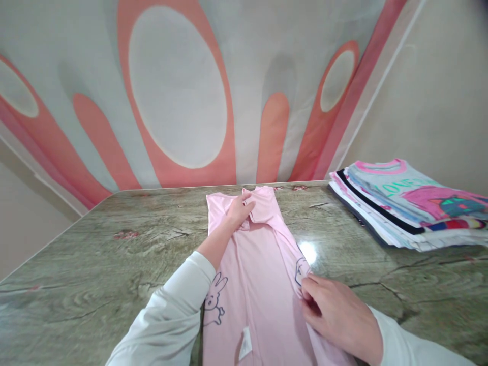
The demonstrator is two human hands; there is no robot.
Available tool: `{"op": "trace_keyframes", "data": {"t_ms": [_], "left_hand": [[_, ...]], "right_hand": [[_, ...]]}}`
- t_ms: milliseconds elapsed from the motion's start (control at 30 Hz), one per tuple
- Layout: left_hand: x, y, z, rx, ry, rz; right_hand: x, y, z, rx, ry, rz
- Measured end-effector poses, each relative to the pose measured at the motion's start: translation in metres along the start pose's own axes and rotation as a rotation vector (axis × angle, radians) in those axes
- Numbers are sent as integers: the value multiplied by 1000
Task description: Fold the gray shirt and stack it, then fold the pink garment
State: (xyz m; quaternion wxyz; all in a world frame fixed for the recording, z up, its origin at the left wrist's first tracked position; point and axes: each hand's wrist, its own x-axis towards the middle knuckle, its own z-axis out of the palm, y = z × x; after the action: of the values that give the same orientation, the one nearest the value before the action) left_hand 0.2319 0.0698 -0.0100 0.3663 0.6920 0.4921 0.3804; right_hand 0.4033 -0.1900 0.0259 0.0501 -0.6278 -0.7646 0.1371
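Observation:
A pink shirt [263,269] with dark rabbit outlines lies lengthwise on the table, its sides folded in toward the middle. My left hand [238,209] is at the far end by the neckline, with fingers closed on the cloth there. Nearer to me, my right hand [339,312] pinches the shirt's right edge between thumb and fingers, just below a printed outline. A white label [246,343] shows on the lower part of the shirt. The shirt's near end runs out of view.
On the right of the wood-patterned table [152,254] sits a stack of folded clothes [404,203], topped by a grey shirt with pink trim. Behind the table's far edge hangs a grey and coral patterned backdrop [244,91].

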Motion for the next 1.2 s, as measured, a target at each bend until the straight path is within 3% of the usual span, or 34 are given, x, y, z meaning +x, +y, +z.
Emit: {"op": "trace_keyframes", "data": {"t_ms": [367,667,867,1200], "left_hand": [[-1,-14,-3,-217,-19,-10],[4,-4,-27,-272,7,5],[3,-4,-43,-58,55,5],[3,-16,-48,285,102,62]], "right_hand": [[2,4,-24,399,-162,-70],[12,-20,-29,402,-157,-110],[13,-30,-23,347,-137,-133],[12,-33,7,234,-171,-191]]}}
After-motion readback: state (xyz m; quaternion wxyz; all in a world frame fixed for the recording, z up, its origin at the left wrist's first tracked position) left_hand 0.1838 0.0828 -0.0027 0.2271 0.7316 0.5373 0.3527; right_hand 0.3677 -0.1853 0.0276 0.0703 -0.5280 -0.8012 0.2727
